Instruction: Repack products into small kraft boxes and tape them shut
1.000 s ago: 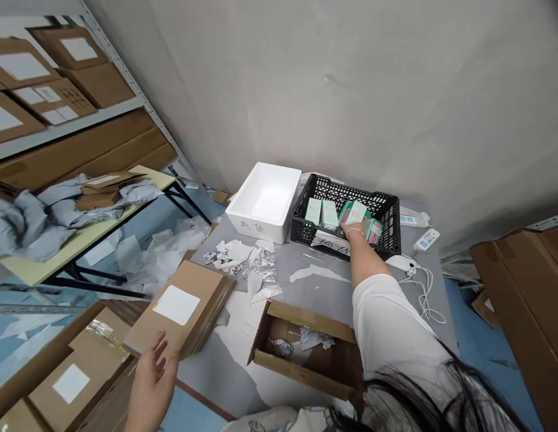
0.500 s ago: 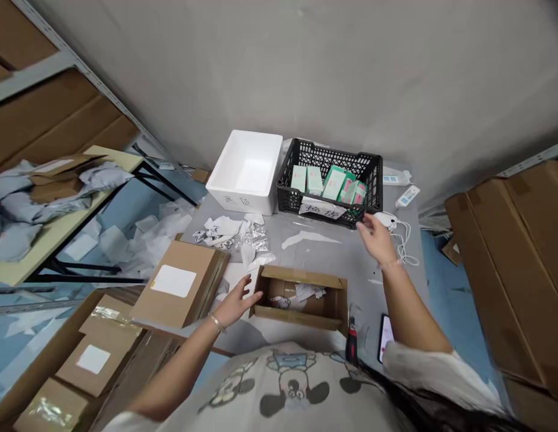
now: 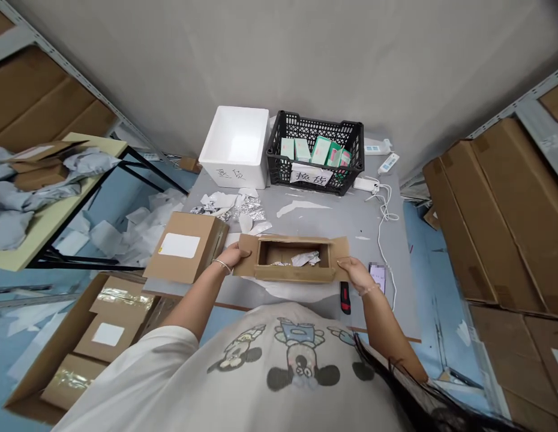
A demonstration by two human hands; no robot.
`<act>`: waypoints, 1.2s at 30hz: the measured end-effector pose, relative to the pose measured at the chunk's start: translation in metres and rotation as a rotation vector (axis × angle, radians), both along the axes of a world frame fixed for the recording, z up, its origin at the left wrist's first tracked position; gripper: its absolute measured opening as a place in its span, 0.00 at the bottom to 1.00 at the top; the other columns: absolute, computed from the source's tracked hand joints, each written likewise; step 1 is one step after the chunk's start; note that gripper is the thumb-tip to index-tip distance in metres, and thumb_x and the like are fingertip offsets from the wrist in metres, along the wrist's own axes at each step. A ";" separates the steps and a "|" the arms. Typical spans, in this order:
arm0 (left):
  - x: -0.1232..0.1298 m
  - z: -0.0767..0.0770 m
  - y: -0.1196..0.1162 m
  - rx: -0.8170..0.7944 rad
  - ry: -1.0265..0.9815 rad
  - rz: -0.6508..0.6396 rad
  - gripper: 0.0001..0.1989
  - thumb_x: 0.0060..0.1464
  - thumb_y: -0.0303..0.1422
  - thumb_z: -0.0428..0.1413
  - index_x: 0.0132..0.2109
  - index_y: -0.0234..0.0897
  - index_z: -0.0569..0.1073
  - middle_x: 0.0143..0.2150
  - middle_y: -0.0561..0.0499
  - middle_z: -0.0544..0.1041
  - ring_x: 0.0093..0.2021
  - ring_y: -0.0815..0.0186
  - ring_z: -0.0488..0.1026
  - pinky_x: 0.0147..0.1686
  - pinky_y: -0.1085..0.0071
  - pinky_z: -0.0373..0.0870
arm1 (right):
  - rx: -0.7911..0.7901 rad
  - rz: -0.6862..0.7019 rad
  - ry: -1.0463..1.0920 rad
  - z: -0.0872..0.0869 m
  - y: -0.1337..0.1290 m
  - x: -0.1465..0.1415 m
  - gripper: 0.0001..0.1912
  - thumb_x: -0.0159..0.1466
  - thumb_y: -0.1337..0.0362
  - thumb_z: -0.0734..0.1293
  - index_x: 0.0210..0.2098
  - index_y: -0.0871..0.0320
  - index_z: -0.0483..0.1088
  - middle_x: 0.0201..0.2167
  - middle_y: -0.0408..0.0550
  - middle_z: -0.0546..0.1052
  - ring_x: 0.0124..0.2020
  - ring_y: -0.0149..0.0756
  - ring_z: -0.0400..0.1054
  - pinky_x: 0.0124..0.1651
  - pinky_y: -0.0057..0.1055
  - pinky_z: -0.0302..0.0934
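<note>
An opened cardboard box (image 3: pixel 297 274) lies on the table in front of me, its end flaps spread out to both sides. Crumpled white paper (image 3: pixel 306 258) rests inside it. My left hand (image 3: pixel 234 255) grips the left end flap, and my right hand (image 3: pixel 354 273) pinches the right one. Just below my right hand is a red and black box cutter (image 3: pixel 345 298). A closed cardboard box with a white label (image 3: pixel 180 246) stands to the left of my left hand.
A white foam box (image 3: pixel 234 171) and a black crate (image 3: pixel 315 174) with green and white cartons stand along the back. Torn paper and bubble wrap (image 3: pixel 247 210) lie before them. A phone (image 3: pixel 377 276) and a white cable (image 3: pixel 387 210) are at right. Packed boxes (image 3: pixel 99 336) sit lower left.
My right hand has come from the black crate's corner to the right flap. My left hand has closed on the left flap. Both end flaps are now folded outward.
</note>
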State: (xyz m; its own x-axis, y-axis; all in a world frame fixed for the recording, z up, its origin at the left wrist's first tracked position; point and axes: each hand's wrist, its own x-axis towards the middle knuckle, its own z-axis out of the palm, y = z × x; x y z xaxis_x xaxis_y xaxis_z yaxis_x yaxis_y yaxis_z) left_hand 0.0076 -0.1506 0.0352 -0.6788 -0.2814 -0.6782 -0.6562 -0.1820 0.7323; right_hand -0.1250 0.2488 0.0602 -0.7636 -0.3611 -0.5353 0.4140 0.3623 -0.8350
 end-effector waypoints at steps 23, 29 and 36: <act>0.008 -0.002 0.040 -1.047 0.415 -0.982 0.55 0.41 0.47 0.67 0.71 0.38 0.50 0.74 0.39 0.44 0.73 0.41 0.33 0.66 0.43 0.29 | 0.811 0.800 0.734 0.025 0.001 0.026 0.45 0.58 0.45 0.70 0.68 0.58 0.55 0.69 0.63 0.54 0.69 0.56 0.46 0.68 0.58 0.34; 0.006 -0.023 0.042 -1.000 0.377 -0.904 0.55 0.44 0.45 0.64 0.73 0.40 0.44 0.75 0.42 0.40 0.72 0.39 0.39 0.67 0.45 0.35 | 0.643 0.743 0.561 -0.015 0.011 0.036 0.54 0.58 0.55 0.69 0.73 0.55 0.32 0.73 0.63 0.37 0.72 0.52 0.35 0.67 0.58 0.34; 0.009 -0.036 0.050 -0.831 0.323 -0.626 0.47 0.46 0.22 0.59 0.71 0.47 0.52 0.75 0.45 0.28 0.71 0.35 0.26 0.65 0.38 0.41 | 0.596 0.481 0.780 0.021 -0.001 0.046 0.35 0.66 0.61 0.59 0.71 0.58 0.48 0.71 0.59 0.48 0.72 0.48 0.40 0.69 0.55 0.35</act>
